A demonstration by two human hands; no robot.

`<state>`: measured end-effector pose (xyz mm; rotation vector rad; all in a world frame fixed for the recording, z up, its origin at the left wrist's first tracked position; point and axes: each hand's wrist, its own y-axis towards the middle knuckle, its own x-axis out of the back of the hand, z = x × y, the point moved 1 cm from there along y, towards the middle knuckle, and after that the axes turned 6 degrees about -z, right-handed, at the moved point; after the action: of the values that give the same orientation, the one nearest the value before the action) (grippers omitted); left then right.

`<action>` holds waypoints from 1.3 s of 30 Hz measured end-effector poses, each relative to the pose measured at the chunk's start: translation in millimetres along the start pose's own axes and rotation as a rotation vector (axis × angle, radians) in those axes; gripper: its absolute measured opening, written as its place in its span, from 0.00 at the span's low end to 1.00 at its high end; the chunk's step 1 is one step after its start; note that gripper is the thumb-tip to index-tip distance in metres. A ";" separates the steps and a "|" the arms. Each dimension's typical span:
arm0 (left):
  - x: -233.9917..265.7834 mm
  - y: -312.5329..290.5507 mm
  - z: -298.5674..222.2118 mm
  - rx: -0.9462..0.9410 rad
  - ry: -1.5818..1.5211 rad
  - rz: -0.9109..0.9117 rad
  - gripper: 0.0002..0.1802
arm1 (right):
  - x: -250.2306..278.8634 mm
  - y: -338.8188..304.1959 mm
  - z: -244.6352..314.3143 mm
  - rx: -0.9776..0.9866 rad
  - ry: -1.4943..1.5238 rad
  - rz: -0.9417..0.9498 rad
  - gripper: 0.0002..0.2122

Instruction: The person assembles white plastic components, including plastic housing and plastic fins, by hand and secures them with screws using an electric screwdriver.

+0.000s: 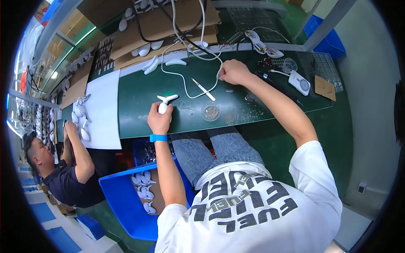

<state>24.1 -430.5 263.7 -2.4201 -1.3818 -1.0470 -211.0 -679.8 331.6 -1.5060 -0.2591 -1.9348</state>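
- A white tail-ended piece (163, 108) is held upright-looking over the near part of the green table (137, 99), its forked end pointing away from the body.
- It is gripped round its rounded body by the left hand (158, 121), with the fork left uncovered; a light, steady hold there is judged best, so that the thin fork is not strained.
- By the right hand (234, 72), fingers are drawn together beside a looping white cable (184, 84); whether the cable or something small is pinched cannot be told.
- The cable's slack is best kept from being dragged over the pointed tool (204, 90) lying within its loop.
- Near the table's front edge, small bits are held in a clear round dish (202, 114), and more are scattered (240, 117) beside it; sleeves and forearms are best kept clear.
- Farther out, similar white pieces (176, 62) are laid near the back edge.
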 end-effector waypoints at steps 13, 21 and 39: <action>3.4 -2.7 -6.8 -0.033 -0.003 0.009 0.23 | -30.8 -8.8 -50.5 0.184 0.332 -0.255 0.08; 4.2 6.8 -10.8 -0.269 0.210 -0.008 0.26 | -26.6 -39.2 -45.0 0.007 0.941 -0.287 0.08; 20.9 -118.7 -51.4 -0.027 -0.467 0.030 0.24 | -73.3 -166.2 -3.3 0.281 0.466 -0.348 0.04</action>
<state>-90.2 -373.3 292.6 -2.8145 -1.4515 -0.5089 -305.7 -527.6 302.2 -0.8388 -0.5834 -2.3395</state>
